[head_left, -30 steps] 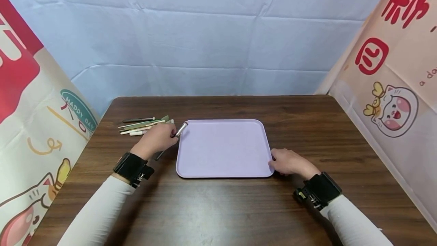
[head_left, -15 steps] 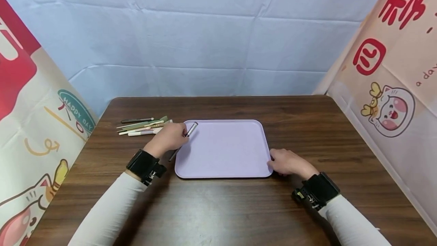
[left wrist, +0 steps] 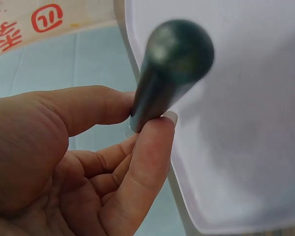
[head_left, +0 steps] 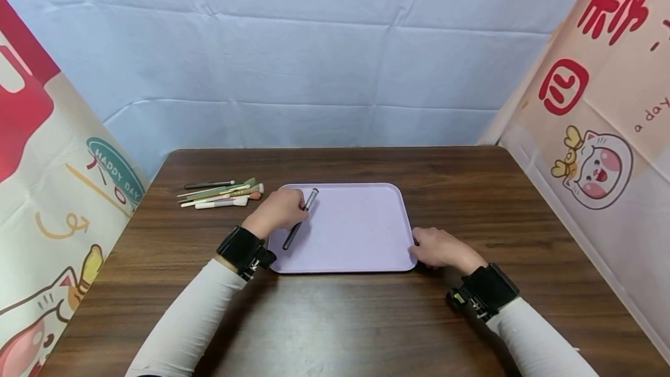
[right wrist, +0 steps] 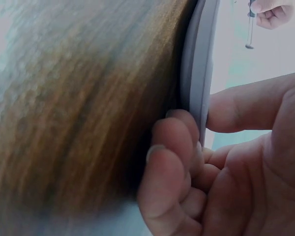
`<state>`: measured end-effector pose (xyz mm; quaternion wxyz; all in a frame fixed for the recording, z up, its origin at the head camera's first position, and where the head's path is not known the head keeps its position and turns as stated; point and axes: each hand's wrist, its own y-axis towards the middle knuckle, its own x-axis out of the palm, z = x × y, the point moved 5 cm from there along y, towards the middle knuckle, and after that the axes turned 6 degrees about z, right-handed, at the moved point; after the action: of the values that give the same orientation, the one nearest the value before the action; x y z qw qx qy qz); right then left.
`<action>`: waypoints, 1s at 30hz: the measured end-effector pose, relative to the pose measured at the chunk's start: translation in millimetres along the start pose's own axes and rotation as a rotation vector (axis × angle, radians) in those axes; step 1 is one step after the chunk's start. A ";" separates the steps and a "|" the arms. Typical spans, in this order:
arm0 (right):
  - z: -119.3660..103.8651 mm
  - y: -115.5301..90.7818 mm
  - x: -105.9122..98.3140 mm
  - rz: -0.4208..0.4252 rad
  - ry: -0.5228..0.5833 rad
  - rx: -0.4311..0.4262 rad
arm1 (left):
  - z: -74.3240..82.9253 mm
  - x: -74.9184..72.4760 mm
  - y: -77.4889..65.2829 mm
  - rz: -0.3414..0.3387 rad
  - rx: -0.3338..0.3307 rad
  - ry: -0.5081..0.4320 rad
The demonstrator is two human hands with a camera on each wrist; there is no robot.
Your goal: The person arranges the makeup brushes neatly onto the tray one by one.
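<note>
My left hand point(head_left: 277, 209) is over the left part of the lilac tray point(head_left: 356, 228). Its thumb and fingers pinch a dark, slim makeup brush point(head_left: 292, 237) with a silvery far end. In the left wrist view the rounded dark handle end of the brush point(left wrist: 179, 54) points toward the camera, with the tray's surface behind it. At the tray's right side, my right hand point(head_left: 442, 247) grips the rim. The right wrist view has the thumb on the upper side of the tray edge point(right wrist: 200, 73) and the fingers curled beneath it.
A loose pile of makeup brushes point(head_left: 222, 194), with green, white and pale handles, lies left of the tray on the brown wooden table point(head_left: 335, 313). A pale blue cloth point(head_left: 314, 63) hangs behind, and printed cloths flank both sides.
My left hand has carried the brush rightward from beside the tray's left edge to over its surface, uncovering more of the brush pile. The right hand keeps its grip on the rim.
</note>
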<state>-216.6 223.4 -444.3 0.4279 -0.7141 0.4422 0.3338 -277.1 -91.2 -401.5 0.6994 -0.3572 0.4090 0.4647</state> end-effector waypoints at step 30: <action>3.2 2.6 1.5 -0.012 0.010 0.008 | 59.1 43.5 36.6 -0.073 -0.009 0.014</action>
<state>-218.7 225.2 -447.6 0.4305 -0.7165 0.4417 0.3258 -287.2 -12.1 -420.9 0.7113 -0.3786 0.3985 0.4381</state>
